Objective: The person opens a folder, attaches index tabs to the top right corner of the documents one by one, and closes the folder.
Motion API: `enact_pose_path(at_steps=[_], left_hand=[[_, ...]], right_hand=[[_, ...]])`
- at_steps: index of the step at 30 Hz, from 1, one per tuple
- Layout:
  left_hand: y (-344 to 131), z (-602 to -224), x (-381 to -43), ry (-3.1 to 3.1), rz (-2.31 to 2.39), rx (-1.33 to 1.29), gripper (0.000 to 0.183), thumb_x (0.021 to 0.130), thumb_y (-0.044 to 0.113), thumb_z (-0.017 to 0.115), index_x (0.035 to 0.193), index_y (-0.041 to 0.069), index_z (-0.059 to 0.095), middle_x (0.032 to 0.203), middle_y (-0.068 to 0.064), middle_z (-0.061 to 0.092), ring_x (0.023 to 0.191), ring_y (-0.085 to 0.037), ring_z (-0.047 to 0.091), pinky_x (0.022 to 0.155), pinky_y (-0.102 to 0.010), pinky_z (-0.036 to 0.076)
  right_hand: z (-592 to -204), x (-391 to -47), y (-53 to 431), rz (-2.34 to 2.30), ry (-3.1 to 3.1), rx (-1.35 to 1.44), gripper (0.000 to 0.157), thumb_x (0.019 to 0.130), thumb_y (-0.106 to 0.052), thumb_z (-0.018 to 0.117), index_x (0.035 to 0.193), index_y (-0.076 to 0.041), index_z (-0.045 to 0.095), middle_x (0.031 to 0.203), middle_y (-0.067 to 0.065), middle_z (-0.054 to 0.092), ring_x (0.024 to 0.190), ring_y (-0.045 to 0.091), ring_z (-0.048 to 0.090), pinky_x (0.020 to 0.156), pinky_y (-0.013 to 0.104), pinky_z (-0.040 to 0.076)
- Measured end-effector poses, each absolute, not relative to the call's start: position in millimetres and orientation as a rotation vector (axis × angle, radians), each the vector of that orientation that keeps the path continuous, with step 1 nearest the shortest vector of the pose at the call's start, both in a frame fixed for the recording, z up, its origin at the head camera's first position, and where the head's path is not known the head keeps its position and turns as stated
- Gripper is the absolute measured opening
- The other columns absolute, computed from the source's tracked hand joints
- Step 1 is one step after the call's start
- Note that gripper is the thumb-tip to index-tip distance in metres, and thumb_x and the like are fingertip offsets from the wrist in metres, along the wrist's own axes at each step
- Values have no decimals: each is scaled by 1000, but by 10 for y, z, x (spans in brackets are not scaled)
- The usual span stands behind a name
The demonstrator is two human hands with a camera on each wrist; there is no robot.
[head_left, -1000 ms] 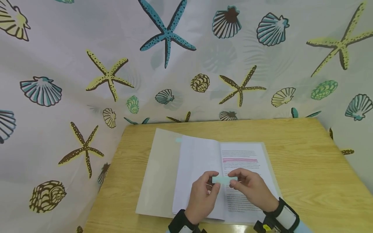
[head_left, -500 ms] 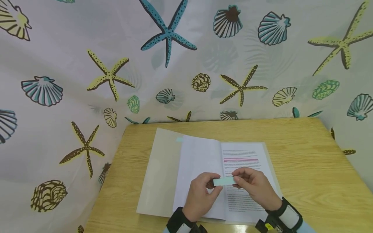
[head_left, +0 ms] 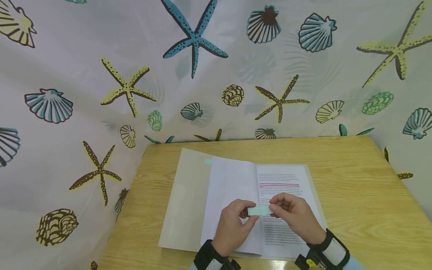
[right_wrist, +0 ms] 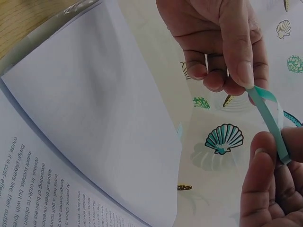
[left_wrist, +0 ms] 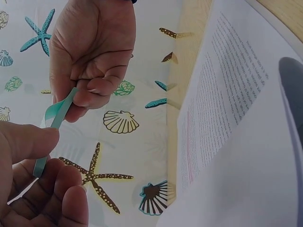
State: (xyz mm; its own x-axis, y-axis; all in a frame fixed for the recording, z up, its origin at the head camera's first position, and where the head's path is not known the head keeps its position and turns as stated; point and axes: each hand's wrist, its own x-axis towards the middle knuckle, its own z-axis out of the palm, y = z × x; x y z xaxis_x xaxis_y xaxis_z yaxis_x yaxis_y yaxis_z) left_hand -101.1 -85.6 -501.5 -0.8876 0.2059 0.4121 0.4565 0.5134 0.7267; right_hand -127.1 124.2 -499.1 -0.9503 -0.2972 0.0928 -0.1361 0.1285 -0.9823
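A small, narrow pad of light green sticky notes (head_left: 258,210) is stretched between both hands, above the open document. My left hand (head_left: 234,227) pinches the pad's left end between thumb and fingers. At the other end, my right hand (head_left: 298,217) pinches it with thumb and index finger, the other fingers curled loosely. Both wrist views catch the pad nearly edge-on; a thin top sheet (left_wrist: 53,111) bows away from the rest between the two hands. The fingertips hide both ends of the pad.
Below the hands lies the open document (head_left: 233,183), printed text on its right page with pink highlighted lines. A light green tab (head_left: 207,161) sticks out near the top of its left side. Beneath is a wooden table (head_left: 364,195), against a curtain (head_left: 216,86) printed with shells and starfish.
The right hand has shifted slightly right along the pad, its thumb and index finger closing from spread to a pinch at the end. The left hand has barely moved.
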Motion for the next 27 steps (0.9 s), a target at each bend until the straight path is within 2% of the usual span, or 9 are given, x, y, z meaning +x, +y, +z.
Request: enact_pose_path(at_steps=[9, 18, 27], left_hand=[[-832, -5017, -1022, -2461, -1240, -599, 26, 78, 10, 80, 101, 12, 67, 87, 9, 62, 74, 0, 54, 63, -13, 46], [-814, -5007, -1025, -2445, -1214, -664, 28, 79, 18, 81, 101, 14, 65, 92, 7, 64, 80, 1, 56, 63, -16, 48], [-796, -5032, -1016, -2437, -1176, -652, 18, 89, 25, 71, 102, 14, 65, 92, 8, 63, 79, 1, 55, 67, -10, 44]], right_hand=[[-4980, -1265, 1217, -1967, 2238, -410, 18, 91, -12, 67, 98, 4, 61, 85, 14, 68, 71, 19, 67, 65, 34, 56], [-4966, -1251, 1187, -1956, 2231, -383, 22, 89, -15, 69, 96, 4, 61, 82, 13, 66, 70, 21, 66, 64, 33, 56], [-4982, -1243, 1172, -1947, 2254, -374, 22, 92, -16, 66, 99, 5, 61, 83, 11, 66, 71, 19, 65, 65, 32, 56]])
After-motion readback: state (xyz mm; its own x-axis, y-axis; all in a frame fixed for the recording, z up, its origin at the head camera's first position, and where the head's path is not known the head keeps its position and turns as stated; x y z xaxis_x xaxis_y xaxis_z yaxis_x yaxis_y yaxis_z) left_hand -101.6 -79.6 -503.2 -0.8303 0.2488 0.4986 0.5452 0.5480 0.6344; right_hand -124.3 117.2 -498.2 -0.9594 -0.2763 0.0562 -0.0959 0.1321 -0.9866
